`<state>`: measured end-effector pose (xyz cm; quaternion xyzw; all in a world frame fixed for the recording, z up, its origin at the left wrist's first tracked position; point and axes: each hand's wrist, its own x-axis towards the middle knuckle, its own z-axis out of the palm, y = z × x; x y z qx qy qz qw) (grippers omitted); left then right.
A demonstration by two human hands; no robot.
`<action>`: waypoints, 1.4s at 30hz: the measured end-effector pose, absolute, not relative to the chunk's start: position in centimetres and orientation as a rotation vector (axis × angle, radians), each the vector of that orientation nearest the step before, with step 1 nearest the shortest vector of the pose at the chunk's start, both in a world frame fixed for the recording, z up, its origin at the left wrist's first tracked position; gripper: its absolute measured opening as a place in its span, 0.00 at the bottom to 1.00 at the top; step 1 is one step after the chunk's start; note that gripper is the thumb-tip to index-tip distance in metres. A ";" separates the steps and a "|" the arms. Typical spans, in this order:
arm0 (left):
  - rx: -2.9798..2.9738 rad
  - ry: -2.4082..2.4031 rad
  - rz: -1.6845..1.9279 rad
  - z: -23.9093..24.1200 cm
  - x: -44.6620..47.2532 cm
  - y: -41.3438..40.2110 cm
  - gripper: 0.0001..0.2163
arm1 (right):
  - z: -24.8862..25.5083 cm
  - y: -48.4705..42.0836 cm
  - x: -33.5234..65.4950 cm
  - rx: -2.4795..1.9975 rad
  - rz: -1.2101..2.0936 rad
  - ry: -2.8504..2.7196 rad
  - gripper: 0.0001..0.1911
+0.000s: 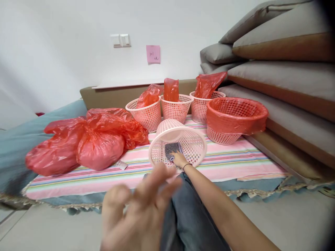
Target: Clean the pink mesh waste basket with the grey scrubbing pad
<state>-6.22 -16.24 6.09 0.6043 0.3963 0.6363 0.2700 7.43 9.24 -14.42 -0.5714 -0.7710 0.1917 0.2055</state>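
Note:
A pale pink plastic basket [170, 124] with a lattice of holes lies on its side, its mouth turned toward me. Inside it, my right hand [180, 160] grips a grey cloth [172, 150] against the basket wall. My left hand [138, 209] is raised close to the camera in front of the basket, blurred, with its fingers apart and bent and nothing visible in them. Just right of the tipped basket stands an upright pink basket [225, 137] with a red plastic bag [232, 120] folded over its rim.
Three more pink baskets [175, 111] with red bags tucked in stand behind. Full, tied red bags [101, 150] lie at the left on a striped cloth [136, 174]. Grey cushions [285, 78] are stacked at the right. A pink note [153, 54] hangs on the wall.

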 end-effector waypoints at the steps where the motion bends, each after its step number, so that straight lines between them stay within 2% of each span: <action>1: 1.443 0.993 1.781 5.9 -6.2 -15.1 0.17 | -14.4 9.3 7.5 -1.593 0.545 -2.148 0.17; 4: 0.960 1.059 1.760 3.0 -6.9 -10.4 0.11 | -14.6 10.1 7.8 -1.610 0.608 -2.167 0.18; 8: 0.769 1.561 1.743 -5.4 -7.1 -3.5 0.19 | -15.2 11.3 8.3 -1.618 0.674 -2.191 0.18; 10: 0.714 1.619 1.644 -9.7 -6.2 -1.0 0.23 | -15.4 11.3 8.3 -1.619 0.677 -2.178 0.18; 12: 0.698 1.591 1.578 -13.1 -5.1 0.6 0.19 | -15.6 11.1 8.2 -1.622 0.663 -2.145 0.20; 17: 0.693 1.568 1.568 -16.8 -4.6 2.6 0.22 | -15.5 9.7 7.5 -1.607 0.632 -1.974 0.30; 22: 0.760 1.571 1.514 -14.9 -5.1 1.8 0.22 | -13.9 5.7 7.7 -1.458 0.776 -1.831 0.24; 28: 1.178 1.947 1.459 -7.8 -5.1 -0.5 0.20 | -9.4 -1.6 10.5 -1.156 0.826 -1.433 0.24; 31: 1.073 2.119 1.385 -4.5 -6.2 -1.9 0.20 | -6.9 -4.8 12.7 -1.164 0.672 -1.344 0.27; 36: 1.037 2.000 1.384 -2.1 -7.7 -5.6 0.22 | -4.9 -7.3 14.3 -1.249 0.442 -1.458 0.37; 39: 0.989 1.896 1.416 -2.4 -7.8 -7.3 0.23 | -6.1 -6.9 12.6 -1.399 0.530 -1.599 0.43; 42: 0.936 1.789 1.450 -3.2 -7.8 -7.8 0.23 | -8.0 -6.3 9.9 -1.565 0.777 -1.835 0.43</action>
